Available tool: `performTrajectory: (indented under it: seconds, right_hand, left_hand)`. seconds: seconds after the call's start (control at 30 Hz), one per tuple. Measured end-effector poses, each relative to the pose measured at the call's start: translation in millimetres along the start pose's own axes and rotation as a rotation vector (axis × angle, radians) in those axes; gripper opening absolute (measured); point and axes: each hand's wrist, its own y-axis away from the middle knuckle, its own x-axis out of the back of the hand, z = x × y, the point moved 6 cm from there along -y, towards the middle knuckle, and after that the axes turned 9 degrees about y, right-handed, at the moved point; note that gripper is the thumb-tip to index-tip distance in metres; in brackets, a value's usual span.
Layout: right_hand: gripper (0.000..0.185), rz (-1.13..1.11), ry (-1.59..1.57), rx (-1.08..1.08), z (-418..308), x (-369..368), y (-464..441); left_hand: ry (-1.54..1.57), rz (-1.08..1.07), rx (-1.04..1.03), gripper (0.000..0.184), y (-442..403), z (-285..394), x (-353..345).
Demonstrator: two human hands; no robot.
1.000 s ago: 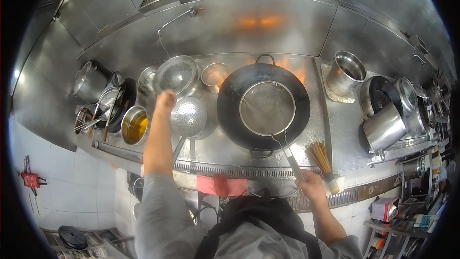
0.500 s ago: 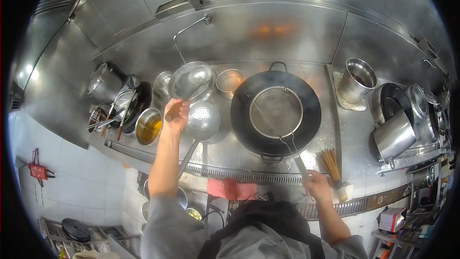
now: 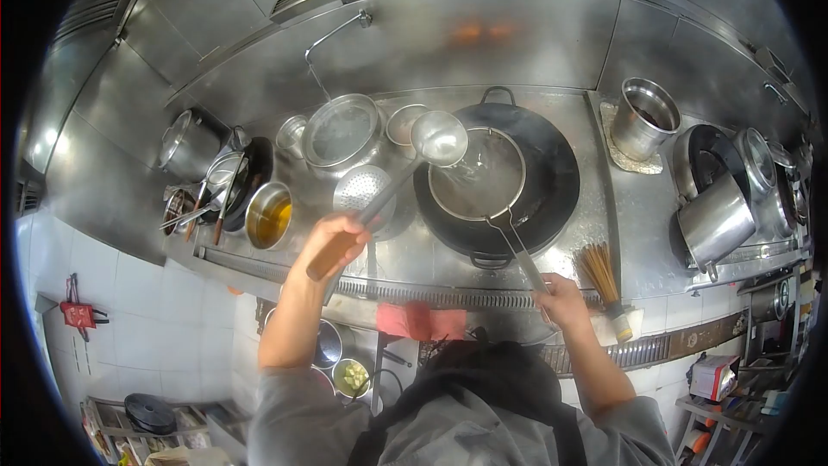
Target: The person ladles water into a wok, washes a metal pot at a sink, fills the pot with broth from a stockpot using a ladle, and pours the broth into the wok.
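My left hand (image 3: 335, 246) is wrapped round the wooden end of a long-handled ladle (image 3: 438, 139). The ladle's bowl is tilted at the left rim of a round mesh strainer (image 3: 493, 192), and clear liquid spills from it into the strainer. My right hand (image 3: 565, 303) grips the strainer's handle, holding it over a large black wok (image 3: 552, 164) on the stove. Whatever lies under the mesh is hidden. Below the ladle's handle rests a perforated skimmer (image 3: 360, 187).
Left of the wok stand a basin of water (image 3: 341, 131), a small bowl (image 3: 404, 125) and a pot of yellow liquid (image 3: 269, 216). A bamboo brush (image 3: 599, 269) lies at the right front. Steel pots (image 3: 714, 231) crowd the right side. A red cloth (image 3: 421, 322) hangs over the front edge.
My left hand has brought the ladle from the water basin rightward to the strainer, where liquid now pours out. My right hand has shifted the strainer slightly left and up.
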Motion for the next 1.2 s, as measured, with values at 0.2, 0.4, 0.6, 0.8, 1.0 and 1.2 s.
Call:
performTrajectory:
  seconds: [0.2, 0.4, 0.6, 0.8, 1.0, 1.2]
  right_hand:
    - [0.035, 0.024, -0.099, -0.027, 14.6, 7.0, 10.0]
    - [0.037, 0.076, -0.062, -0.058, 22.9, 12.8, 19.5]
    - [0.036, 0.124, -0.035, -0.014, 20.0, 19.2, 31.3]
    - [0.034, 0.147, -0.024, -0.082, 16.7, 25.7, 42.5]
    - [0.032, 0.146, 0.001, -0.136, 9.4, 22.4, 42.8]
    - [0.029, 0.1, -0.061, -0.092, 15.8, 13.7, 31.3]
  left_hand:
    - [-0.453, 0.146, -0.148, 0.051, 1.9, 0.5, -0.3]
    - [-0.689, 0.353, -0.368, 0.061, -31.9, 51.3, 68.6]
    - [-1.358, 0.828, -0.359, 0.034, -124.8, 98.9, 157.5]
    - [-0.63, 0.765, -0.052, 0.015, -205.9, 73.0, 272.2]
    - [0.664, 0.184, -0.385, 0.016, -196.1, 66.5, 244.0]
    - [0.703, 0.096, -0.346, 0.042, -151.0, 67.8, 216.4]
